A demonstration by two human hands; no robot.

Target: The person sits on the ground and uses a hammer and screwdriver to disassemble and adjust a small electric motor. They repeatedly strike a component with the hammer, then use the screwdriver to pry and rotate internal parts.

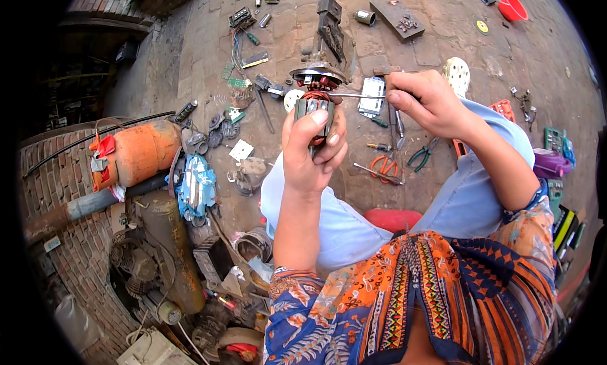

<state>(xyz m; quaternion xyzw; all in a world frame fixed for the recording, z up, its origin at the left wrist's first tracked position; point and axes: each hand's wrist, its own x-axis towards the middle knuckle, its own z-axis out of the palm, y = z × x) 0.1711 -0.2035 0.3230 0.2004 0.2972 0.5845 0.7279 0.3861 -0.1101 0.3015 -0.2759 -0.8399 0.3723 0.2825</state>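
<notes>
Here, at the frame's upper centre, the left hand [311,153] curls closed around a grey, cylindrical metal motor core [310,104] with red-copper windings, while the right hand [431,104] grips a slim silver metal rod [361,96] pointing at them.

A motor core [307,107] — grey, roughly cylindrical, with coppery-red windings [316,96] at its far end — sits in the left hand [314,147]. A thin, straight metal rod [359,96] points crosswise at the windings, its other end inside the right hand [425,103].
</notes>
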